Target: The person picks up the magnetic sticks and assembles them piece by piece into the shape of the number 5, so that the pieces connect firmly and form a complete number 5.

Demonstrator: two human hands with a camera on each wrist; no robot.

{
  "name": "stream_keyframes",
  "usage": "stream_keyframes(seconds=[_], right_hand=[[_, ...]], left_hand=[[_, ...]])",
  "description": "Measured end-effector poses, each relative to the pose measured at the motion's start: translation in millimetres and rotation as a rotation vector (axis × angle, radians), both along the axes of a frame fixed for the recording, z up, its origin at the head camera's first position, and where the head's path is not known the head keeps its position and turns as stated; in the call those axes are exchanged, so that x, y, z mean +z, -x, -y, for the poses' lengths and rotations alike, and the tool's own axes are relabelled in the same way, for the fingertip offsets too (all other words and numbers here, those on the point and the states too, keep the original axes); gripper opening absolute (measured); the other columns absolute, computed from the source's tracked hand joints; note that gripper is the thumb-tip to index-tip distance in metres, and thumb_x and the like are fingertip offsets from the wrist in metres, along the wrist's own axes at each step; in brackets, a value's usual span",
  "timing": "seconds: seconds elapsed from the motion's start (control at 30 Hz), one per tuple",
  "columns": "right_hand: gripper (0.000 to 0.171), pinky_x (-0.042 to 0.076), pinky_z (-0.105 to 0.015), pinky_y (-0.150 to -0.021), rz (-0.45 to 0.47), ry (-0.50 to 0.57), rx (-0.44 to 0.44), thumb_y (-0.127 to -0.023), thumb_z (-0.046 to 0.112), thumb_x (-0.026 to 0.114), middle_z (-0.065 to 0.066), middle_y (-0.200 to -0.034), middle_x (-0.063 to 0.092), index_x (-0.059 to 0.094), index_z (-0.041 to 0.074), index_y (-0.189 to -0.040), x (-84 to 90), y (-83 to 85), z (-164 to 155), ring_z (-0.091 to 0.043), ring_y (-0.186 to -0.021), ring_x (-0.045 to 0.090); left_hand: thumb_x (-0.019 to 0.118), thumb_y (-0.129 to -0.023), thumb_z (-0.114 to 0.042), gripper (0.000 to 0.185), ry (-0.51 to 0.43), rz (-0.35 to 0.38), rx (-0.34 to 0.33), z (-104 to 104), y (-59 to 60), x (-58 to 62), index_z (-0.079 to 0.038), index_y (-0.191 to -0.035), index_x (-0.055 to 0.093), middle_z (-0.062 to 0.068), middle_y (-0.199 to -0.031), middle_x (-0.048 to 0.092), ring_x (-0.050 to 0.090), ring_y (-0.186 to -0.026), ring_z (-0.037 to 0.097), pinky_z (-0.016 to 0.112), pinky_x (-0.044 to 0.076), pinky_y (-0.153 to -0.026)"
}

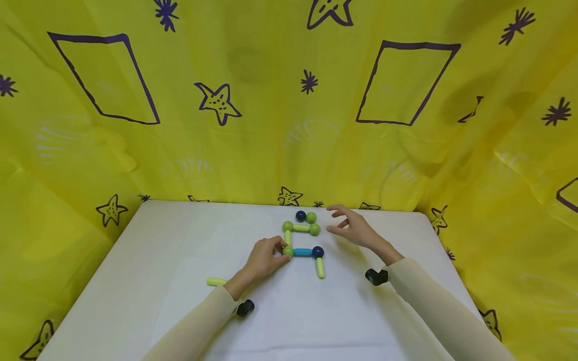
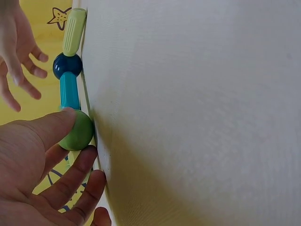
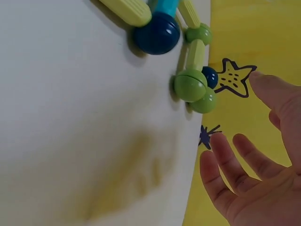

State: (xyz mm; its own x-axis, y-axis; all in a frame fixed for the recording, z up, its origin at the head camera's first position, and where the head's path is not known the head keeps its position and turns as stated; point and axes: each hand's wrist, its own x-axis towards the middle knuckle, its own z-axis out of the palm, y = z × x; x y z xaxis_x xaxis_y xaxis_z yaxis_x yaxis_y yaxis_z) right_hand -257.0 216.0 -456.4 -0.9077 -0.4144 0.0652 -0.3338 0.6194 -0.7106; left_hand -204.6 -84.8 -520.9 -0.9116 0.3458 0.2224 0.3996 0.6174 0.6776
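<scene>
Left hand point(image 1: 263, 257): grip pinched on the near-left green ball point(image 1: 288, 251), thumb on one side, fingers on the other.
Right hand point(image 1: 358, 230): holding nothing — fingers loosely spread, raised to the right of the far-right green ball point(image 1: 314, 229).
Far side of figure: yellow-green crossbar point(image 1: 301, 228) between that ball and the far-left green ball point(image 1: 287, 226).
Left side: upright rod point(image 1: 287, 238) joining the two left balls.
Near side: blue rod point(image 1: 303, 252) to a navy ball point(image 1: 318, 251) — tail rod point(image 1: 320, 268) running nearward from it.
Beyond: small navy ball point(image 1: 300, 216) and spare green ball point(image 1: 311, 217), apparently touching.
Table point(image 1: 361, 321), left: loose rod point(image 1: 217, 282) beside the left wrist.
</scene>
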Motion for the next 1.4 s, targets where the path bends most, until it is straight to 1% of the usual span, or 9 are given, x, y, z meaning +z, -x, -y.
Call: stream_keyframes(seconds=[0.13,0.23,0.37,0.5,0.67,0.83,0.97,1.1,1.4], right_hand=[[0.059,0.058,-0.044,-0.079,0.046,-0.003,0.008,-0.097,0.023,0.074,-0.03,-0.137,0.057,0.049,0.01,-0.149,1.4,17.4,9.0,-0.038,-0.1,0.069],[0.058,0.057,-0.047,-0.083,0.09,0.004,0.018,-0.098,0.021,0.072,-0.028,-0.139,0.056,0.048,0.009,-0.15,-0.2,28.4,15.9,-0.041,-0.106,0.067],[0.054,0.054,-0.052,-0.091,0.121,0.022,0.03,-0.099,0.015,0.07,-0.026,-0.144,0.053,0.049,0.005,-0.148,-6.7,41.1,26.0,-0.045,-0.116,0.062],[0.05,0.052,-0.054,-0.095,0.141,0.022,0.019,-0.099,0.012,0.069,-0.026,-0.142,0.054,0.052,0.004,-0.146,-16.0,50.2,33.2,-0.045,-0.121,0.058],[0.046,0.05,-0.055,-0.096,0.183,-0.005,-0.032,-0.099,0.015,0.068,-0.026,-0.136,0.058,0.056,0.009,-0.143,-23.4,54.0,39.7,-0.044,-0.124,0.056],[0.041,0.048,-0.056,-0.099,0.189,-0.032,-0.081,-0.1,0.015,0.068,-0.024,-0.134,0.06,0.06,0.01,-0.139,-26.3,56.0,44.3,-0.042,-0.123,0.057],[0.037,0.048,-0.056,-0.1,0.184,-0.039,-0.086,-0.1,0.014,0.068,-0.024,-0.135,0.06,0.062,0.009,-0.136,-27.7,58.6,46.7,-0.042,-0.122,0.058],[0.033,0.049,-0.055,-0.1,0.196,-0.059,-0.087,-0.1,0.015,0.068,-0.021,-0.134,0.061,0.066,0.011,-0.132,-30.1,60.9,48.1,-0.04,-0.12,0.06],[0.03,0.051,-0.053,-0.098,0.213,-0.076,-0.087,-0.1,0.012,0.067,-0.022,-0.131,0.062,0.068,0.01,-0.129,-28.9,61.9,50.9,-0.039,-0.116,0.061]], left_hand=[[0.082,-0.088,-0.018,0.023,0.017,0.026,0.004,-0.3,-0.6,2.6,-0.007,-0.104,0.071,0.003,-0.092,0.074,0.053,-0.077,0.014,0.032,0.044,-0.074],[0.082,-0.089,-0.019,0.023,0.02,0.039,0.001,-0.3,-0.8,3.3,-0.008,-0.104,0.071,0.002,-0.092,0.074,0.053,-0.077,0.014,0.032,0.043,-0.074],[0.081,-0.089,-0.021,0.022,0.027,0.041,0.004,0.0,-0.5,3.6,-0.009,-0.105,0.071,0.001,-0.093,0.074,0.053,-0.078,0.013,0.032,0.043,-0.076],[0.081,-0.09,-0.022,0.022,0.041,0.038,0.008,-0.8,0.5,3.1,-0.01,-0.105,0.071,0.0,-0.094,0.073,0.053,-0.078,0.013,0.031,0.043,-0.076],[0.081,-0.09,-0.023,0.023,0.049,0.051,0.01,-1.9,1.6,2.5,-0.01,-0.106,0.071,0.0,-0.094,0.073,0.054,-0.079,0.013,0.03,0.043,-0.076],[0.081,-0.09,-0.022,0.023,0.045,0.054,0.013,-1.7,1.5,3.0,-0.01,-0.107,0.071,0.0,-0.094,0.074,0.054,-0.079,0.013,0.031,0.043,-0.076],[0.081,-0.089,-0.021,0.024,0.04,0.04,0.014,-0.8,1.1,3.5,-0.009,-0.106,0.072,0.001,-0.093,0.074,0.053,-0.077,0.012,0.032,0.043,-0.076],[0.082,-0.088,-0.021,0.024,0.035,0.028,0.012,-0.3,0.3,4.2,-0.008,-0.106,0.072,0.002,-0.093,0.074,0.053,-0.077,0.012,0.033,0.043,-0.076],[0.081,-0.089,-0.022,0.024,0.036,0.04,0.017,-1.3,0.8,3.8,-0.009,-0.107,0.072,0.002,-0.094,0.074,0.053,-0.078,0.012,0.032,0.043,-0.076]])
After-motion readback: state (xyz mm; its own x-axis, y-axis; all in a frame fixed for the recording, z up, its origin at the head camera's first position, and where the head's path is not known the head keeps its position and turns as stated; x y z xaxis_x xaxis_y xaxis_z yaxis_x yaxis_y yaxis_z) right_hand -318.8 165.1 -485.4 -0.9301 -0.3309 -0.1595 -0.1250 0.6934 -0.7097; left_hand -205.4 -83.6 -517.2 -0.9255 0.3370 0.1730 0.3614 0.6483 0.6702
